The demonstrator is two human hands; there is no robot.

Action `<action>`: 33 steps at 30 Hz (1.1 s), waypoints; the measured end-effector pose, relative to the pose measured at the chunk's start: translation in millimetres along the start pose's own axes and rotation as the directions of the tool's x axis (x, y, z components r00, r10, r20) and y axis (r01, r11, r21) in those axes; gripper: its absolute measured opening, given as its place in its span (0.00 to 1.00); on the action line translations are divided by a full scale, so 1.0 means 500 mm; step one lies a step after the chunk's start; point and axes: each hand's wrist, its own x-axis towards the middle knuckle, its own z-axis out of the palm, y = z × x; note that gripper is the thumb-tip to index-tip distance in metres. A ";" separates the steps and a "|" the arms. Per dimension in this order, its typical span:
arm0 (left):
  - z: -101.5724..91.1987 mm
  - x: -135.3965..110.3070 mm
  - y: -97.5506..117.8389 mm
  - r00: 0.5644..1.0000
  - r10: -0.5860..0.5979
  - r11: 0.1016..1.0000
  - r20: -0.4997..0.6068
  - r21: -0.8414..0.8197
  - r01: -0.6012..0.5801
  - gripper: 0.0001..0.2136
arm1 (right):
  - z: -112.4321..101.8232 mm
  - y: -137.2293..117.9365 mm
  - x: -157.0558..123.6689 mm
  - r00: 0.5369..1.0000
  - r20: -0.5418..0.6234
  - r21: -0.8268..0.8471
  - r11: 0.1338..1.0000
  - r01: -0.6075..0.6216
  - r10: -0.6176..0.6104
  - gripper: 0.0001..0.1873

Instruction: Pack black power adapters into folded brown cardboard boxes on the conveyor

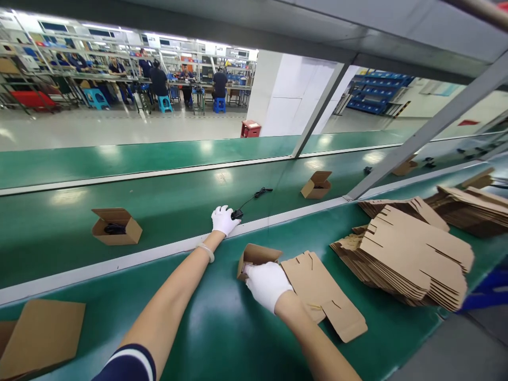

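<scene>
My left hand (224,220), in a white glove, reaches over the pale rail onto the green conveyor belt. Its fingers close on a black power adapter (237,214), whose thin cable (257,194) trails away to the right. Nearer me, my gloved right hand (268,284) grips a small open cardboard box (260,255) by its near side, with the fingers partly inside. The hand hides much of the box. Just right of it, a flat unfolded carton (323,293) lies on the green worktop.
Stacks of flat cartons (413,254) fill the right side of the worktop. Open boxes with black items stand on the belt, one at the left (117,226) and one farther right (316,185). A slanted metal post (416,135) crosses the right. Other people sit far back.
</scene>
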 end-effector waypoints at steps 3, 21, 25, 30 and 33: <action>-0.020 0.001 -0.006 0.998 -0.014 0.992 -0.063 -0.129 0.006 0.10 | -0.008 0.006 0.009 1.000 0.002 0.031 1.000 -0.003 0.003 0.13; -0.354 -0.258 0.231 0.966 0.105 0.142 -0.237 -0.958 -0.251 0.17 | -0.045 -0.211 0.010 0.957 -0.232 0.852 0.439 0.286 -0.174 0.21; -0.376 -0.303 0.218 0.960 0.046 0.210 -0.275 -0.937 -0.279 0.16 | -0.029 -0.227 -0.018 0.947 -0.311 0.948 0.044 0.315 -0.077 0.08; -0.357 -0.353 0.168 0.989 -0.044 0.361 -0.139 -0.926 -0.114 0.15 | -0.068 -0.152 -0.054 0.898 -0.327 0.933 -0.051 0.356 0.295 0.14; -0.312 -0.382 0.149 0.995 -0.091 0.467 0.028 -0.881 0.067 0.17 | -0.098 -0.121 -0.062 0.837 -0.445 0.895 0.131 0.426 0.320 0.14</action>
